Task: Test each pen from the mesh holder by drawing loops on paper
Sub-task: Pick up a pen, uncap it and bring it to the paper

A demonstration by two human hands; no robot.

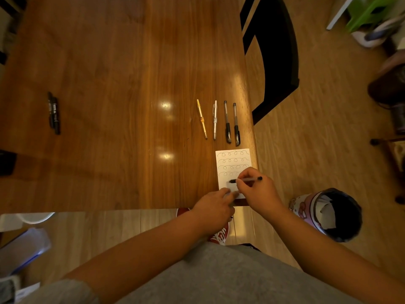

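Your right hand (255, 189) pinches a pen (245, 180) on the paper (233, 163); your left hand (213, 207), fingers relaxed, presses the paper just beside it.

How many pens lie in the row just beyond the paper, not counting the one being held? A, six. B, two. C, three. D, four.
D: a yellow pen, a white pen, a black-grip pen and a second black-grip pen lie side by side beyond the paper.
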